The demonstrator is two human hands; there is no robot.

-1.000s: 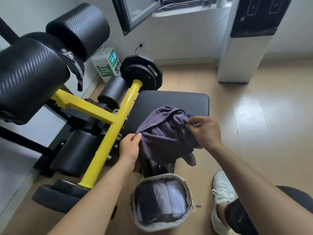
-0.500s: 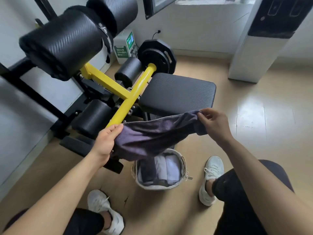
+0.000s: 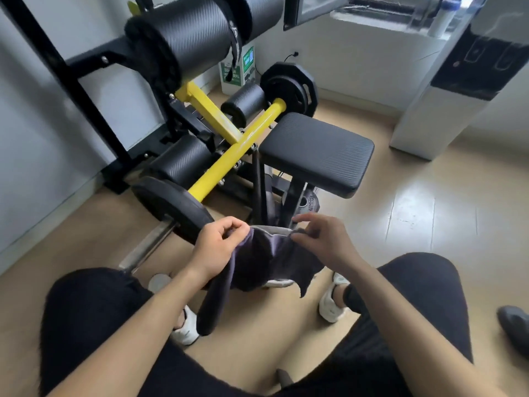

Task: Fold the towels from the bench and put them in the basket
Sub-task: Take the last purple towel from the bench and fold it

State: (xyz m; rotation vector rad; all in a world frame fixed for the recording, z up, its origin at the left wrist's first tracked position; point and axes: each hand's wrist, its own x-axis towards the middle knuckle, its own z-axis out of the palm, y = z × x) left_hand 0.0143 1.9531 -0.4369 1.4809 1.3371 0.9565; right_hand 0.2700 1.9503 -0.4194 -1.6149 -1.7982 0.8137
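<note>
A dark purple towel (image 3: 266, 259) hangs between my hands over the floor in front of the bench. My left hand (image 3: 217, 247) grips its left top corner with curled fingers. My right hand (image 3: 320, 242) pinches the right top edge. The towel sags in the middle and a long end droops down at the lower left. The basket (image 3: 279, 283) is almost wholly hidden behind the towel; only a pale strip of its rim shows below the cloth. The black bench pad (image 3: 317, 153) carries no towel.
A yellow bar (image 3: 237, 150) with black weight plates (image 3: 171, 207) and foam rollers stands left of the bench. A white cabinet (image 3: 446, 104) is at the right wall. My knees and white shoes (image 3: 332, 305) flank the basket on the wooden floor.
The towel has come off the bench and down towards me. My hands have drawn closer together, and the towel now covers the basket that showed before. The camera has pulled back and tilted.
</note>
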